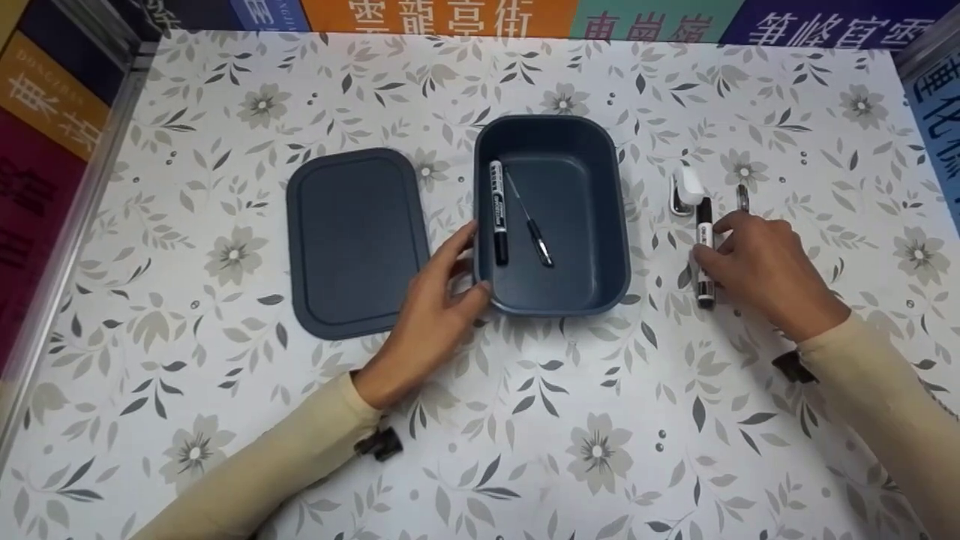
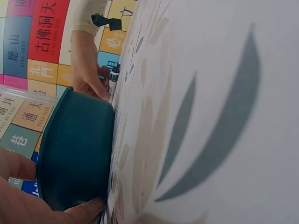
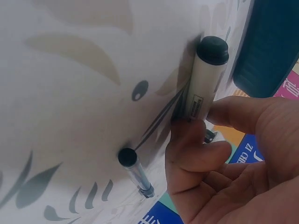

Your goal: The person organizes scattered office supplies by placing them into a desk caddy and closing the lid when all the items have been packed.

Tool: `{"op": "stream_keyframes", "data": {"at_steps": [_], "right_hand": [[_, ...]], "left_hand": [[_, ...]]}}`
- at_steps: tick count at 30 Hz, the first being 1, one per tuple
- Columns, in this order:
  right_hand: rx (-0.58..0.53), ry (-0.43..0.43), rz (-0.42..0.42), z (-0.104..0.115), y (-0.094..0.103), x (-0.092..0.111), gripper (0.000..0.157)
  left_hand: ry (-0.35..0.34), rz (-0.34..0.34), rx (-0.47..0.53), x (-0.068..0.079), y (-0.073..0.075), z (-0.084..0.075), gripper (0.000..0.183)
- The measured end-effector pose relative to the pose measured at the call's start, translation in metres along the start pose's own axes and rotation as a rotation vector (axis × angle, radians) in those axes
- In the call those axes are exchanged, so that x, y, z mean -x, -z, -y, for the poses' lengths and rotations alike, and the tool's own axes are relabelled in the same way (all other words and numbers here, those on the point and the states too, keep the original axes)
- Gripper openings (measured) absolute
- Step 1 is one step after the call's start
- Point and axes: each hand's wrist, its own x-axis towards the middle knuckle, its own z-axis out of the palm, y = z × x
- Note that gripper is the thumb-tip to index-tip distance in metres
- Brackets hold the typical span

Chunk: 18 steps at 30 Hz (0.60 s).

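Observation:
In the head view, a dark blue-grey box [image 1: 577, 225] without its lid holds a black-and-white marker [image 1: 497, 214] and a clear pen with a black grip [image 1: 534, 225]. My left hand [image 1: 442, 304] touches the box's near left corner, thumb near the rim and fingers along the left wall. To the right, my right hand [image 1: 765, 266] pinches a second marker [image 3: 205, 79] between thumb and fingers, its white barrel close to the tabletop. Beside that hand lies another pen [image 3: 136, 172], partly hidden in the head view.
The flat box lid [image 1: 356, 244] lies left of the box. A small white stapler-like object [image 1: 684, 189] sits just beyond the pinched marker. Flowered paper covers the tabletop [image 1: 525, 450], and coloured panels with large characters [image 1: 442, 16] stand along its edges.

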Motion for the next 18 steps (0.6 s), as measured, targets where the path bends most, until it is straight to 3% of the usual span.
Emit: {"op": "stream_keyframes", "data": {"at_steps": [18], "right_hand": [[-0.04, -0.015, -0.012, -0.0025, -0.0012, 0.001, 0.039]], "left_hand": [[0.041, 0.019, 0.098, 0.0006, 0.0001, -0.0011, 0.08]]}}
